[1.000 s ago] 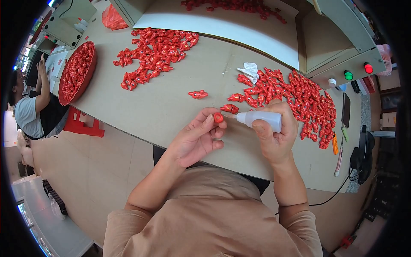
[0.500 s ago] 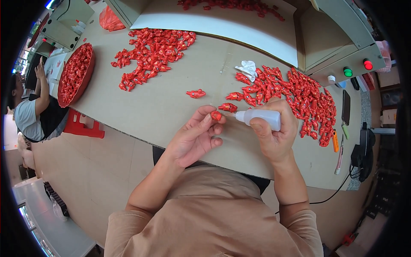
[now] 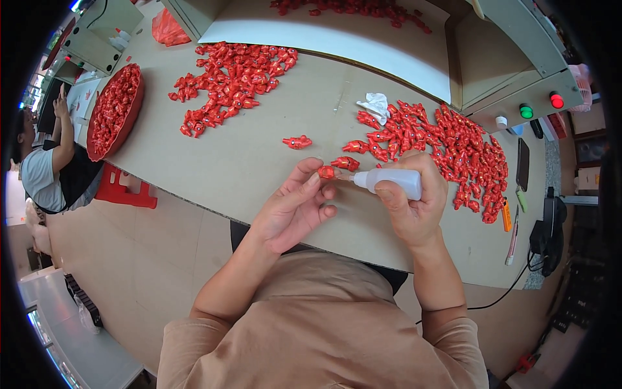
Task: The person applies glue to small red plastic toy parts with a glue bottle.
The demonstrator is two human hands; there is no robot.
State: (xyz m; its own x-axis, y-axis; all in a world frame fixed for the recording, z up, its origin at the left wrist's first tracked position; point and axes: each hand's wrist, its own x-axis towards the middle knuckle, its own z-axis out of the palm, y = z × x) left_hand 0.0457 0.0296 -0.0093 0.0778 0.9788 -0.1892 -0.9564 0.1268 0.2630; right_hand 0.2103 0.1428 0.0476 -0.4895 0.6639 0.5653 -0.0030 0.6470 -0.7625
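Observation:
Between the thumb and forefinger of my left hand (image 3: 293, 209) is a small red figurine (image 3: 326, 172). My right hand (image 3: 418, 204) is wrapped round a translucent white squeeze bottle (image 3: 396, 182), held on its side. Its thin nozzle points left and reaches the figurine; whether the two touch I cannot tell. Just beyond my fingertips lies another red figurine (image 3: 345, 163), and a single one (image 3: 297, 142) rests farther left. A large heap of red figurines (image 3: 453, 152) spreads to the right of my right hand, with a crumpled white tissue (image 3: 374, 107) at its far left edge.
A second heap (image 3: 236, 81) lies at the far left, near a red tub (image 3: 136, 104) full of figurines. Across the back stands an open-fronted cabinet (image 3: 363, 61) with green and red buttons. An orange cutter (image 3: 506, 215) lies at right. A co-worker (image 3: 48, 165) sits at far left.
The bottle and my right hand have shifted slightly left, bringing the nozzle closer to the figurine. In my left hand the figurine has turned a little.

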